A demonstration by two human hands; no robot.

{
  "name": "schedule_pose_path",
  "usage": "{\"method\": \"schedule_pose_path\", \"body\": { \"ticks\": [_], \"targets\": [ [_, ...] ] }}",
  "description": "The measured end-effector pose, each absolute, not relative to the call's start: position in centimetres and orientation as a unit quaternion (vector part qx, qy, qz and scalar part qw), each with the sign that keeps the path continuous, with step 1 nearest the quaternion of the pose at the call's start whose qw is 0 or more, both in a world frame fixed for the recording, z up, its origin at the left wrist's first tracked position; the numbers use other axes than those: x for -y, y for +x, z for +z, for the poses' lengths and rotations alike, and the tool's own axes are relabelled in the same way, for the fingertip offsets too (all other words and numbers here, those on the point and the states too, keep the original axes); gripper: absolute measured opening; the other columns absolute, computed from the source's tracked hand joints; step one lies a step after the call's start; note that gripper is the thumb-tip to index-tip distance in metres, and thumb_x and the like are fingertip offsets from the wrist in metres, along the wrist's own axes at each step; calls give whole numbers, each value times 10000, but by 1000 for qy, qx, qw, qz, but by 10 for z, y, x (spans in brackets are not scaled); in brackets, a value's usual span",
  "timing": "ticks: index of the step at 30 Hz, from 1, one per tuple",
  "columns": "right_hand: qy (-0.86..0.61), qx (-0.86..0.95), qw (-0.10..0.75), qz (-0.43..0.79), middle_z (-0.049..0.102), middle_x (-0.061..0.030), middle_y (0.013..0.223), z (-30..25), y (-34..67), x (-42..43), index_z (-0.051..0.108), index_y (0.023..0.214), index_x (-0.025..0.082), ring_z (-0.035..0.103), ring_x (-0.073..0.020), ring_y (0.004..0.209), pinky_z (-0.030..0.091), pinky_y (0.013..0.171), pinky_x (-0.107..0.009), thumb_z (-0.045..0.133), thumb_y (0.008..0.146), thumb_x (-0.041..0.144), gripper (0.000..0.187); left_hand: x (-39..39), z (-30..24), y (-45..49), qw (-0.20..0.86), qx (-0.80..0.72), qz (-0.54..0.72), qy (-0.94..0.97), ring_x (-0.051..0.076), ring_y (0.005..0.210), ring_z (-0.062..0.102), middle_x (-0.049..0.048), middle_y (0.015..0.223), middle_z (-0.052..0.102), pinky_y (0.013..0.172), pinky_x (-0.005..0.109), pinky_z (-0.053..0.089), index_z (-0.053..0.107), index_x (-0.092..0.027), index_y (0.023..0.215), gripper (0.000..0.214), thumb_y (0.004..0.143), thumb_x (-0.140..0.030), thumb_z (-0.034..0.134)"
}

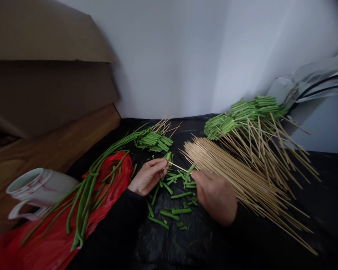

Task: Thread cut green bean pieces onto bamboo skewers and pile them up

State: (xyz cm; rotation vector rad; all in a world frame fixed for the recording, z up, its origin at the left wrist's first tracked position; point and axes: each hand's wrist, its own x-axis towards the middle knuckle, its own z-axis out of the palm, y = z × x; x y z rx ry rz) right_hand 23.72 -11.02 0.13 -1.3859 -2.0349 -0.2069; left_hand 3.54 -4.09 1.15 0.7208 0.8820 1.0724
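Between my two hands runs a thin wooden skewer [178, 166]. My left hand [150, 174] is closed at its left end, pinching short green stem pieces [168, 156] there. My right hand [215, 195] is closed round the skewer's other end, and a green piece [189, 172] shows by its fingertips. Below and between the hands lie several loose cut stems [181, 210]. Just right of my right hand is a large pile of bare skewers [236, 165]. Beyond my left hand sits a small stack of skewered green pieces [153, 141].
Long green stems [86, 195] lie over a red plastic bag [112, 180] at left. A white mug [45, 189] lies tipped beside them. Filled skewers [248, 112] are heaped at back right. Black plastic sheeting [169, 251] covers the surface; a cardboard box [50, 86] stands far left.
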Motion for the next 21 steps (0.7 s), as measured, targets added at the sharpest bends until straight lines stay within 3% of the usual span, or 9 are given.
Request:
{"method": "schedule_pose_path", "body": {
  "ticks": [12, 21],
  "targets": [
    [-533, 775, 330, -78, 613, -16, 701, -1, 235, 110, 620, 850, 178, 486, -131, 598, 223, 572, -303, 377, 897, 120, 254, 45, 13, 41, 711, -407, 474, 323, 90, 713, 616, 41, 757, 693, 672, 171, 491, 739, -104, 752, 213, 582, -163, 851],
    [-526, 777, 337, -84, 586, -13, 671, 3, 230, 112, 609, 800, 174, 472, -130, 578, 220, 581, -308, 392, 897, 117, 244, 53, 8, 54, 721, -392, 417, 391, 76, 678, 581, 24, 716, 665, 705, 197, 453, 731, -106, 736, 171, 654, -232, 814]
  ]
}}
